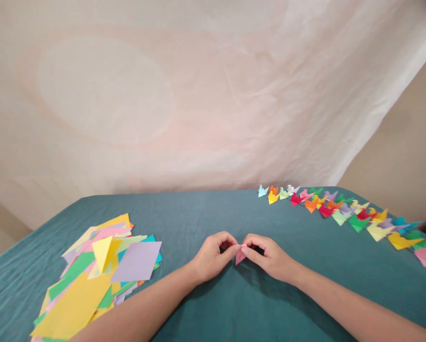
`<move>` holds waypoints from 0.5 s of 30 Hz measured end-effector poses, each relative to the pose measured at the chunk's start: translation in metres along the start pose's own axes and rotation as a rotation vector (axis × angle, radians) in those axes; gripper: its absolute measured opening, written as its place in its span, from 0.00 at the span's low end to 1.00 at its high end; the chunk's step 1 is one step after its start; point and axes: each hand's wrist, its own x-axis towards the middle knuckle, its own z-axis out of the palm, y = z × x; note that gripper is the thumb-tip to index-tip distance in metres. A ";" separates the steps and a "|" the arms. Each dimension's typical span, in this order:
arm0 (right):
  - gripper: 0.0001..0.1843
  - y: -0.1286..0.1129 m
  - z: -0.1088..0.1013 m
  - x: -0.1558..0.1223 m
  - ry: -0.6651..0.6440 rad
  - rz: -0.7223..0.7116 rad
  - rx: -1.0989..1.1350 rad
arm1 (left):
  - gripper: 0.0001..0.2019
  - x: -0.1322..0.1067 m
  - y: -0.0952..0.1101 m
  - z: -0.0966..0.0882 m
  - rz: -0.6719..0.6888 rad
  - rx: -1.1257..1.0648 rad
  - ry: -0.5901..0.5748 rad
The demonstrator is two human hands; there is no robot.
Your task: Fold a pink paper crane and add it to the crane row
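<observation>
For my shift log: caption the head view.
Left hand and right hand pinch pink folded paper over teal cloth; loose sheets left, folded figures right.

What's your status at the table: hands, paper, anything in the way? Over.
Left hand and right hand both pinch the pink folded paper. Loose coloured sheets lie left, folded pieces right, both apart from the hands.

Pink paper (239,257): small folded piece, pointed tip downward, raised just above the teal cloth near the table's centre, pinched at its top edge between fingertips of both hands; mostly hidden.
</observation>
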 end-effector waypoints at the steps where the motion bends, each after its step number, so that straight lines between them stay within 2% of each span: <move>1: 0.13 0.001 0.000 0.000 0.021 0.002 0.039 | 0.10 0.000 0.000 0.000 -0.007 -0.011 0.003; 4: 0.11 0.004 -0.001 0.001 0.076 0.002 0.126 | 0.11 0.001 -0.002 0.000 -0.026 -0.038 0.011; 7: 0.10 0.007 -0.001 0.001 0.068 -0.021 0.160 | 0.10 0.001 -0.003 0.000 -0.031 -0.035 0.022; 15: 0.08 0.004 0.003 0.000 0.078 -0.038 0.115 | 0.09 -0.001 0.001 0.002 0.028 0.042 0.053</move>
